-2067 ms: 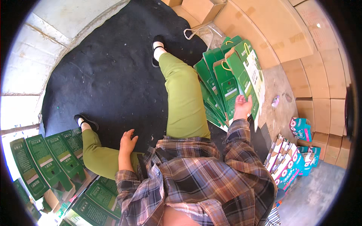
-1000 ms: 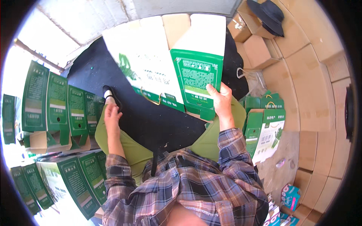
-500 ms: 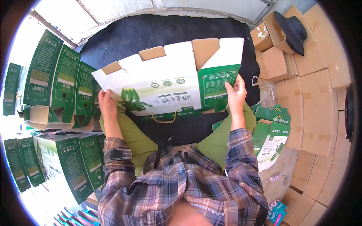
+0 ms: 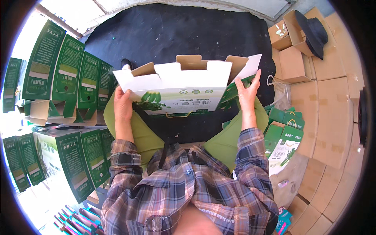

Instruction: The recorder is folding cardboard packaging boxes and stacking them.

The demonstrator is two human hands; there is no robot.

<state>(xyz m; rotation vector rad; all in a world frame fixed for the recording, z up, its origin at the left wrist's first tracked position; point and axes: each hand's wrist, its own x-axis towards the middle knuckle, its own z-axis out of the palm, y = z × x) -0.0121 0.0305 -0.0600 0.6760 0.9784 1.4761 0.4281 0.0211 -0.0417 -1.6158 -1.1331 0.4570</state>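
Between my hands I hold a green and white carton [image 4: 188,84] with printed vegetables and a thin rope handle [image 4: 178,115] low on its near side. Its flaps stand up along the top, and brown inner cardboard shows behind the near wall. My left hand [image 4: 123,103] grips the carton's left end, thumb on the white face. At the other end, my right hand [image 4: 248,94] holds the green side panel, its fingers along the outside and its thumb near the corner fold. The carton is above my lap, over the black sheet [image 4: 184,35].
On the left stand stacked green cartons [image 4: 68,70], with more below them [image 4: 66,160]. Flattened green and white cartons [image 4: 282,145] lie on the right. Brown boxes [image 4: 333,113] line the right side, and a black hat [image 4: 312,34] rests on one.
The carton has opened out from a flatter shape into a box form with its inside showing. Both hands have shifted slightly right, and its upper edge has tipped toward me.
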